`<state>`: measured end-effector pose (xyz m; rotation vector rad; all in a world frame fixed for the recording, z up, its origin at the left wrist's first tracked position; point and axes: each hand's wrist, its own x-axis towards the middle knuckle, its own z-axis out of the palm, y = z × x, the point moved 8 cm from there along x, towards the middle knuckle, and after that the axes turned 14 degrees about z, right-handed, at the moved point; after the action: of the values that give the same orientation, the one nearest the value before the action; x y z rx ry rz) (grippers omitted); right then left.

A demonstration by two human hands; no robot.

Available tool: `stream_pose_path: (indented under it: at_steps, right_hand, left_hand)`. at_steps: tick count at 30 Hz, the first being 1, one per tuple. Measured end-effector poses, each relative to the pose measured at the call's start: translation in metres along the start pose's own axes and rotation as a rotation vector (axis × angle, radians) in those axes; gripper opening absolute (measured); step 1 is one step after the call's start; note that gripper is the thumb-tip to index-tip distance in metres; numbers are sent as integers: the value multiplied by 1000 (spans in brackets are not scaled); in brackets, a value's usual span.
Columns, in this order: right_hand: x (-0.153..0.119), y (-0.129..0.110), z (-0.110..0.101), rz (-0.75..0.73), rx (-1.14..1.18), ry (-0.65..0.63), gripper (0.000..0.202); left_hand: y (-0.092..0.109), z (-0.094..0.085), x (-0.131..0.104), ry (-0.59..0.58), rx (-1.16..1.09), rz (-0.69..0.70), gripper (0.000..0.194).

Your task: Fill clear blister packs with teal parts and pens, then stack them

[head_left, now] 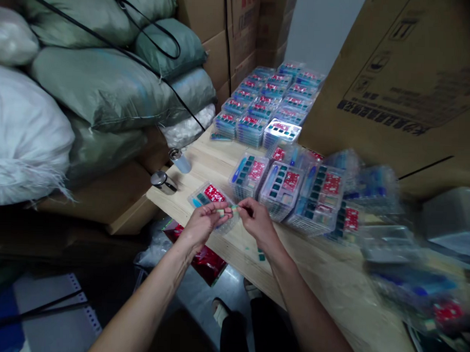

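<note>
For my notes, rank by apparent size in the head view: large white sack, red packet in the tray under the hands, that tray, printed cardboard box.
Printed cardboard box
Large white sack
Tray
Red packet

A storeroom that doubles as a packing workshop, by the look of it — bulging sacks (103, 89) pile up at ten o'clock, cardboard boxes (243, 43) stand stacked at twelve, and a big printed carton (396, 89) stands at two. At one o'clock, stacks of matching filled plastic cases (252, 122) line a wooden table (206, 162).
</note>
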<state>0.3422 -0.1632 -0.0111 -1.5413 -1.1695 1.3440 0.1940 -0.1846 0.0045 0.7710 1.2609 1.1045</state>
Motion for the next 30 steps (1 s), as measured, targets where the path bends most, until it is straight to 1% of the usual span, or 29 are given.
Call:
stream_pose_path:
  at_steps: [2, 5, 7, 9, 11, 13, 16, 19, 21, 23, 26, 30]
  right_hand:
    - [-3, -1, -1, 28, 89, -17, 15]
    - [-13, -2, 9, 70, 204, -114, 17]
    - [-18, -3, 17, 66, 186, -138, 16]
    - [-20, -4, 20, 35, 82, -100, 12]
    - [-21, -4, 21, 4, -24, -39, 10]
    - [-21, -5, 19, -10, -93, 17, 12]
    - [-27, -11, 15, -35, -120, 70, 22]
    - [-38, -26, 11, -147, -136, 70, 32]
    - [-46, -36, 12, -232, -201, 52, 36]
    - [-51, -40, 11, -264, -264, 56, 34]
    - [-51, -36, 7, -216, -235, 84, 28]
    - [-50, -23, 6, -108, -152, 93, 35]
  left_hand:
    - [0, -5, -1, 40, -13, 6, 27]
    - [-2, -13, -1, 104, 20, 44, 30]
    - [-5, -15, -2, 132, 49, 62, 33]
    - [-5, -14, -4, 134, 69, 79, 34]
    - [-3, -9, -7, 112, 80, 94, 36]
    - [0, -5, -10, 78, 101, 116, 39]
    - [5, -1, -12, 42, 110, 141, 50]
    - [3, -2, -13, 45, 55, 104, 55]
    - [1, -3, -14, 67, 14, 75, 50]
    - [-1, -4, -14, 97, -23, 56, 46]
    - [-2, -4, -14, 138, -55, 43, 40]
    - [1, -3, -16, 154, -82, 34, 34]
